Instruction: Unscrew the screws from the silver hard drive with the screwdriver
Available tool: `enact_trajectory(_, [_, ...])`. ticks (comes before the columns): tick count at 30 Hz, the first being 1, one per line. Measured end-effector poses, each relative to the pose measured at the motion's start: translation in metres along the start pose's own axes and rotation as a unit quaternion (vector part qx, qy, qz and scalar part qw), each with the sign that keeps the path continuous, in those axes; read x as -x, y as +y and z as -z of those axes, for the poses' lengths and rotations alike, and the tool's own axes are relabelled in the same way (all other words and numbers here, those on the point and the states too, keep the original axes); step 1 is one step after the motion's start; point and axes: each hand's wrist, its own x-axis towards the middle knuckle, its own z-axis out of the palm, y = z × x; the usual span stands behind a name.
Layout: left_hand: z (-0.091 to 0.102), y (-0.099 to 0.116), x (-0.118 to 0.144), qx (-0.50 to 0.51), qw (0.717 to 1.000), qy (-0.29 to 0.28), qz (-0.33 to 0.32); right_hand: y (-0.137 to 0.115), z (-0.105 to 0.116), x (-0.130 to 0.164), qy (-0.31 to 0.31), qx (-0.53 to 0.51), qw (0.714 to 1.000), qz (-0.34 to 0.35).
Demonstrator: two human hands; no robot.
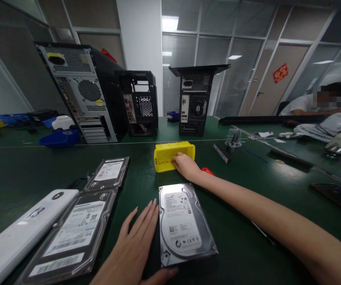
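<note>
The left hand (pixel 137 245) lies flat with fingers together, pressed along the left side of a hard drive (pixel 184 223) that sits label-up near the tabletop's (pixel 247 245) front edge, thumb at its near corner. The right hand (pixel 185 165) reaches farther in, fingers curled at a yellow bin (pixel 173 155); whether they grip anything is unclear. Two more drives (pixel 78 225) lie left, computer towers (pixel 78 91) stand toward the far edge.

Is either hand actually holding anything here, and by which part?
Nothing is lifted. The left hand lies flat against the hard drive's left edge; the right hand reaches into the yellow bin, its grip hidden.
</note>
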Motion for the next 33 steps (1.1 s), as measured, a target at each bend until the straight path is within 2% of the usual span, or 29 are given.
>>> enact_trajectory(13, [-0.012,-0.01,0.003,-0.034,0.998,0.048,-0.027,-0.004,-0.001,0.0,0.038,0.068,0.997,-0.027])
enact_trajectory(22, [-0.012,-0.01,0.003,-0.039,0.998,0.035,-0.021,-0.004,0.0,-0.002,0.025,0.08,0.996,-0.031])
enact_trajectory(33, [0.001,0.002,-0.002,-0.024,1.0,-0.018,0.0,-0.001,-0.002,-0.003,0.028,0.08,0.996,-0.032])
